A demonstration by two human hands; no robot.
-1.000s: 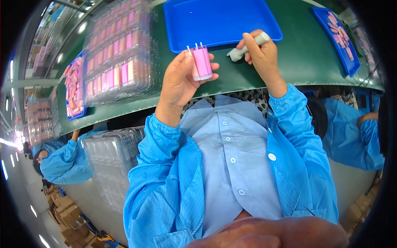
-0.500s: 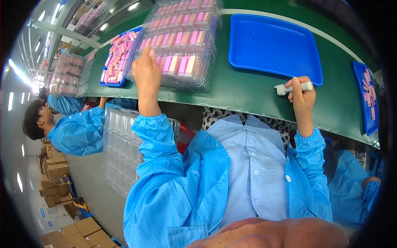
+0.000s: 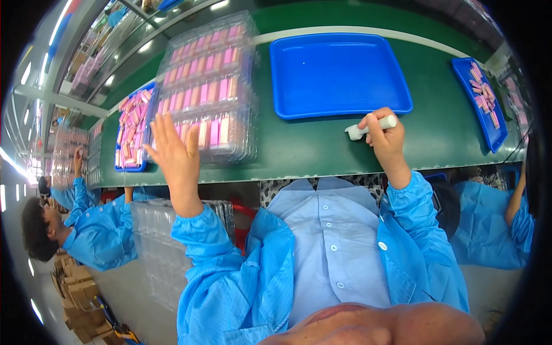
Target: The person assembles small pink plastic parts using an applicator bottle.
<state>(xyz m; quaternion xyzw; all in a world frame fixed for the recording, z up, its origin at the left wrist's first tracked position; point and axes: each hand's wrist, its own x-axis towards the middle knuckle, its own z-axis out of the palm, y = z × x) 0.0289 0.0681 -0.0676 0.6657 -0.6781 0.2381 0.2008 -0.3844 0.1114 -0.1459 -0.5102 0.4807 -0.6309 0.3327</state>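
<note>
My left hand [image 3: 179, 164] is raised at the front left corner of a stack of clear plastic trays [image 3: 246, 146], palm down with fingers spread and nothing in them. The tray's compartments hold rows of small pink and cream blocks [image 3: 214, 132]. Over the bench to the right, my right hand [image 3: 388, 141] is closed around a pale tool [image 3: 356, 133] with a thick round handle and a flared head. That head points left, just in front of a blue tray [image 3: 339, 75] with nothing lying in it.
Loose pink blocks [image 3: 132, 129] fill a blue tray beside the stack, and another blue tray [image 3: 487, 135] at far right holds several. Stacked clear trays [image 3: 167, 253] stand low at my left. A co-worker [image 3: 103, 230] sits farther left; another person's blue sleeve [image 3: 520, 227] shows at right.
The view has shifted, so the bench things sit farther left. My left hand's fingers have spread from a bunched pose at the tray stack. My right hand still holds the pale tool.
</note>
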